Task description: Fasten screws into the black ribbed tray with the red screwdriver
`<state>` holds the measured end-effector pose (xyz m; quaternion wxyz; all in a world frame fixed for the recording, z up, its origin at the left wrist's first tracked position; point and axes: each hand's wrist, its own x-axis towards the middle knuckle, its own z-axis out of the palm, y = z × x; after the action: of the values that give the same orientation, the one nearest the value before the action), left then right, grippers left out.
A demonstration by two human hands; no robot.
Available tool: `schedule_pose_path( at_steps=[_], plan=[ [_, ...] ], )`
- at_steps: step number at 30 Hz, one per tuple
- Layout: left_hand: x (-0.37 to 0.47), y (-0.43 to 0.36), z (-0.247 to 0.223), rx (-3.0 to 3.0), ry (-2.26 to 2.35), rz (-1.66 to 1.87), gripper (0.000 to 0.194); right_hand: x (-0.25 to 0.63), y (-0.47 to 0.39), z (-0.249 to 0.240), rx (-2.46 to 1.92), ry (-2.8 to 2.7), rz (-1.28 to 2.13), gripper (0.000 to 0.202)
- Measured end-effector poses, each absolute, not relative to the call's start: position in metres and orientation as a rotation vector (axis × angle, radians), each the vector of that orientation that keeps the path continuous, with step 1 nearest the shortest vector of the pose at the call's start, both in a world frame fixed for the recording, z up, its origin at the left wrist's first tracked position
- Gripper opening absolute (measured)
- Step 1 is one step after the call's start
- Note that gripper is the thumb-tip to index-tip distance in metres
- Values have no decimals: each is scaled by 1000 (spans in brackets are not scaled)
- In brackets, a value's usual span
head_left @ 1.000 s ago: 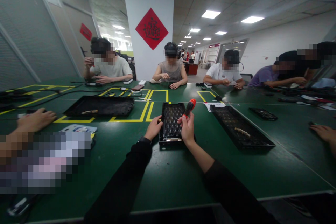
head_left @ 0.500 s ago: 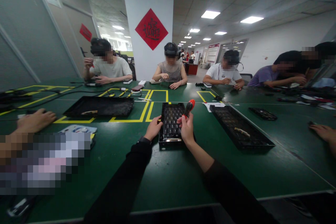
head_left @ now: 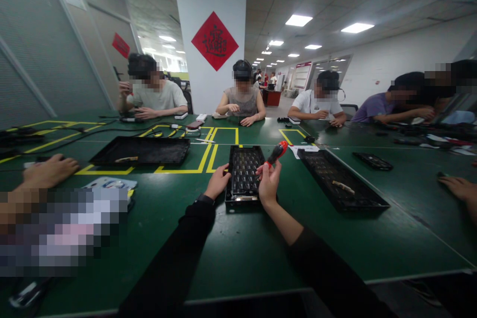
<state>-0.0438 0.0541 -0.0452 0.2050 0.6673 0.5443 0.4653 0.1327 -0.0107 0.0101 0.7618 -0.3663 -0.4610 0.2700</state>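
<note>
In the middle of the green table lies a black case [head_left: 244, 159] with rows of small metallic pieces inside and a pale strip at its near end. My left hand [head_left: 218, 182] grips the case's left side, thumb at the rim. My right hand [head_left: 269, 185] is closed around a screwdriver [head_left: 278, 152] with a red and black handle, over the right side of the case. Its handle leans up to the right; I cannot make out the tip, which is hidden behind the fingers.
Black trays, one on the left [head_left: 141, 151] and one on the right [head_left: 343, 184], each hold a pale strip. A small dark case [head_left: 372, 161] lies farther right. Co-workers sit across the table, and other people's hands rest at left [head_left: 52, 171] and right [head_left: 460, 189].
The screwdriver has tilted over to the right, and my right hand has shifted slightly right with it. My left hand and the case stay in place.
</note>
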Motion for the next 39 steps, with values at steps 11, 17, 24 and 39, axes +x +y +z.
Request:
schedule_pose_path(
  at_steps=[11, 17, 24, 39],
  plan=[
    [-12, 14, -6, 2152, 1325, 1014, 28, 131, -12, 11, -722, -978, 586, 30],
    [-10, 16, -10, 2145, 1315, 929, 23, 131, -13, 12, -692, -1026, 638, 30],
    [-10, 14, -9, 2131, 1294, 973, 20, 130, -16, 13, -695, -1033, 638, 31],
    [-9, 14, -7, 2050, 1290, 1004, 23, 131, -16, 13, -684, -1024, 637, 27]
  ],
)
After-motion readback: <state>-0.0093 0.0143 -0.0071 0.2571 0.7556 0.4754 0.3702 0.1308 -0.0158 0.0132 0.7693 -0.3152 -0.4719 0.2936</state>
